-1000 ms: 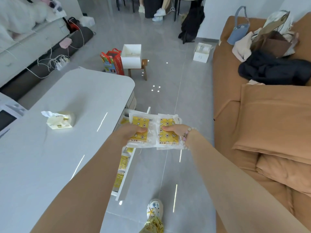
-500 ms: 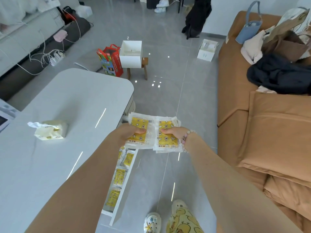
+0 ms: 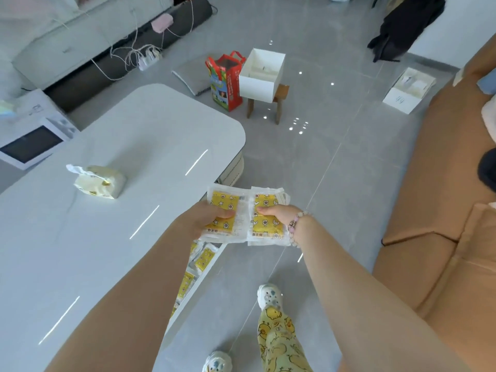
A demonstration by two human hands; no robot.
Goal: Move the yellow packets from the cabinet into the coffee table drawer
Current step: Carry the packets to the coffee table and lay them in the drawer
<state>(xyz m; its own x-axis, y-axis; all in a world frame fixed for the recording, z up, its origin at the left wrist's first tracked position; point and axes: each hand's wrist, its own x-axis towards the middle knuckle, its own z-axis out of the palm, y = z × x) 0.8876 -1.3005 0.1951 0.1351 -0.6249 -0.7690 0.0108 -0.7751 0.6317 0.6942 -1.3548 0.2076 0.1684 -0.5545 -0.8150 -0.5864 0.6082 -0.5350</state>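
Two packet stacks held side by side above the open drawer (image 3: 200,287).
White table (image 3: 120,224) stands on the left with a tissue pack (image 3: 99,181) on it and a tan sofa (image 3: 429,210) on the right; farther off on the floor are a red bag (image 3: 225,79) and a white box (image 3: 261,73) on a stool (image 3: 280,99). The left forearm hides part of the drawer, where more packets (image 3: 204,260) lie. Left hand (image 3: 200,222) grips the left stack (image 3: 228,208), thumb curled on top; right hand (image 3: 273,213) pinches the right stack (image 3: 268,225) the same way. Both stacks lie flat just off the table's edge, their edges meeting, long axes pointing away from the person.
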